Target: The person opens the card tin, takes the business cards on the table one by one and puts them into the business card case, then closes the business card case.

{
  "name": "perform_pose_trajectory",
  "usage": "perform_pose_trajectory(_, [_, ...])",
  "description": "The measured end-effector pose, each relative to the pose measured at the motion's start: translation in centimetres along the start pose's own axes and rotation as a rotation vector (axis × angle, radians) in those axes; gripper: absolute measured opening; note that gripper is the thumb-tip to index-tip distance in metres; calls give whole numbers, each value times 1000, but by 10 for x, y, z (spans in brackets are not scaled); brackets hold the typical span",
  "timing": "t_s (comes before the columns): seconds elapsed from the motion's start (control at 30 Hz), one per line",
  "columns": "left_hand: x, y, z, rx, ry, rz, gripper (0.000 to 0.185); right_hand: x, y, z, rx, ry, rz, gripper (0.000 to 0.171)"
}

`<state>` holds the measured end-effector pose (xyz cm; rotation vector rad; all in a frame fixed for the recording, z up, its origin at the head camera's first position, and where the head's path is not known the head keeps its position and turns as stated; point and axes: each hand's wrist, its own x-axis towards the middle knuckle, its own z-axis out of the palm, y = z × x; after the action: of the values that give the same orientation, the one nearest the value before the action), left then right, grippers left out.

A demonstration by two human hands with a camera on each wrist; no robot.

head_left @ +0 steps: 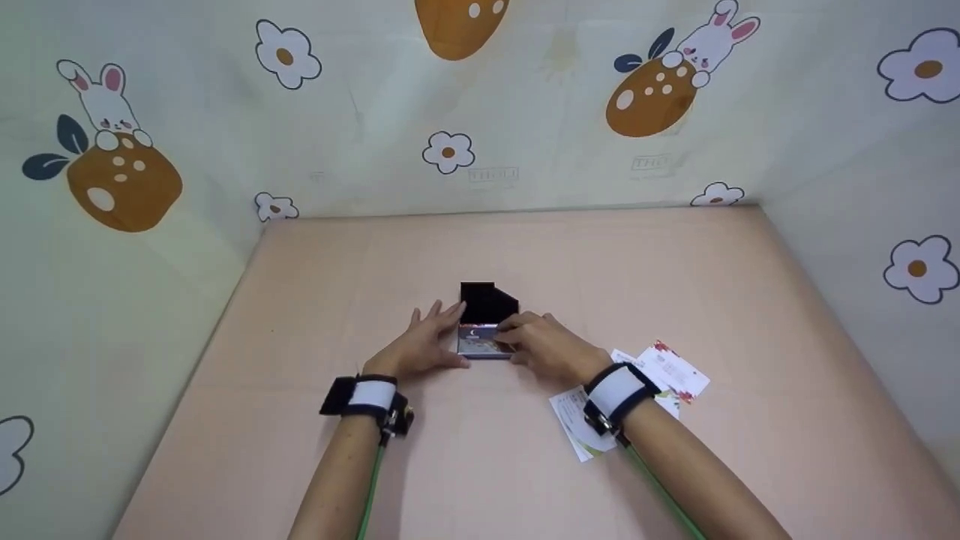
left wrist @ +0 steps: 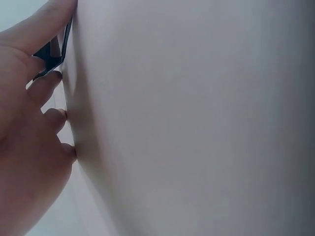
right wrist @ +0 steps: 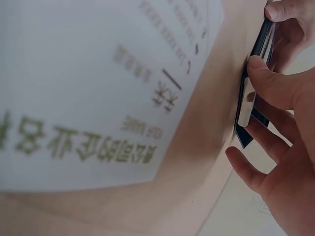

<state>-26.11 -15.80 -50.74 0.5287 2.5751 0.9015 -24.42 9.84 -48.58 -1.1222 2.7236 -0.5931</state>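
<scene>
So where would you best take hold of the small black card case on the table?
Probably by its two short side edges, one hand from each side, as the left hand and right hand do. The black card case sits low and flat on the table with its lid raised at the back, so the sides are free.

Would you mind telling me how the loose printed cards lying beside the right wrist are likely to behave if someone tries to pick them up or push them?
The printed cards look thin and flat, so they are probably light and somewhat bendable. Lying flush on the table, they may be awkward to pinch without sliding one to an edge. As they overlap loosely, a push would likely fan them out.
</scene>
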Motion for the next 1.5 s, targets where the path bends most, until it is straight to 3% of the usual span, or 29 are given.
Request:
perform_pose_trajectory(0.37, [1, -2, -4, 4, -41, -3, 103, -1, 1, 1, -15, 2, 13, 41])
perform_pose_trajectory(0.83, [-1, -4, -3, -37, -12, -6, 103, -1, -3, 2, -44, -9, 46, 43])
perform_pose_trajectory(1.03, [0, -3, -4, -21, -9, 11, 103, -6, -5, -2, -38, 31, 39, 46])
perform_pose_trajectory(1.5, [0, -3, -2, -22, 0, 15, 102, -32, 3, -3, -164, 172, 13, 56])
